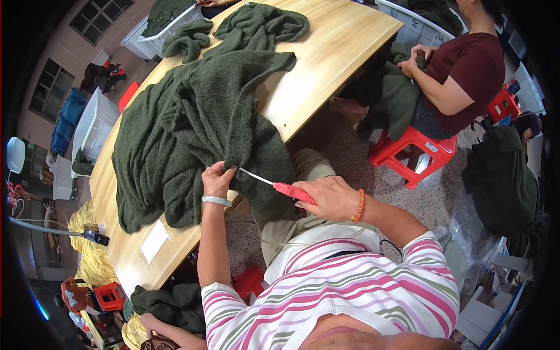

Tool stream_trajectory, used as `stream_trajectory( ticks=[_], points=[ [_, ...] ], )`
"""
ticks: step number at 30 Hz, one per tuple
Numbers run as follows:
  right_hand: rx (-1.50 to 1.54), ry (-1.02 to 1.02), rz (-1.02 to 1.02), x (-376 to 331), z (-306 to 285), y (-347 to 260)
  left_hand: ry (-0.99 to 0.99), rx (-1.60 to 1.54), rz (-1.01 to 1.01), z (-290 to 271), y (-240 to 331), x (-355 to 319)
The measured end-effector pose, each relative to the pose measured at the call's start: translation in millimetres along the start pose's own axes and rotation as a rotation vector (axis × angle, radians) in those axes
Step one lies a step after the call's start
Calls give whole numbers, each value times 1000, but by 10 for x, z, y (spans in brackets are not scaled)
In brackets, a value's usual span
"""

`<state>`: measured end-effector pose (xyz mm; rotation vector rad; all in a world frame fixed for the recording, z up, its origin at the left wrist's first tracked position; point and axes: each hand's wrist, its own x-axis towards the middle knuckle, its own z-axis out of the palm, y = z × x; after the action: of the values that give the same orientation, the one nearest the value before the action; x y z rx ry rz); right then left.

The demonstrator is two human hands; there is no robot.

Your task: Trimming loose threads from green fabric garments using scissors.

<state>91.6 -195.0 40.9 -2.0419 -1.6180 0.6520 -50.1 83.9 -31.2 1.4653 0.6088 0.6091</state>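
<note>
A large dark green knit garment (pixel 186 116) lies heaped over the table's near side, and part of it hangs off the edge towards my lap. My left hand (pixel 217 182) pinches a fold of this knit at the table edge, thumb and fingers pressed together. In my right hand (pixel 331 198) is a tool with a red handle (pixel 291 192) and a thin, pale metal shaft (pixel 255 175). The shaft points left, and its end meets the knit beside my left fingertips. The exact shape of the tip is too small to make out.
More green knit pieces (pixel 262 26) lie on the far part of the wooden table (pixel 344 29). A white paper (pixel 154 242) rests near its left edge. To the right, a co-worker in a maroon shirt (pixel 475 64) sits on a red stool (pixel 417 149), handling green knit. White bins (pixel 417 29) stand behind.
</note>
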Motion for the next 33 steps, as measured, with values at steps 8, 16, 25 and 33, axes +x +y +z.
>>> stream_trajectory(
  ticks=[8,16,25,33],
  points=[
    [58,109,-22,4,5,32,13,9,-25,-6,-63,-4],
    [151,115,-138,-80,-27,180,-45,-379,-161,-16,-5,-75],
    [206,322,-107,-105,-55,316,-59,-592,-197,6,164,-257],
    [136,104,-126,-143,-45,186,-29,-354,-125,81,1,-182]
  ],
)
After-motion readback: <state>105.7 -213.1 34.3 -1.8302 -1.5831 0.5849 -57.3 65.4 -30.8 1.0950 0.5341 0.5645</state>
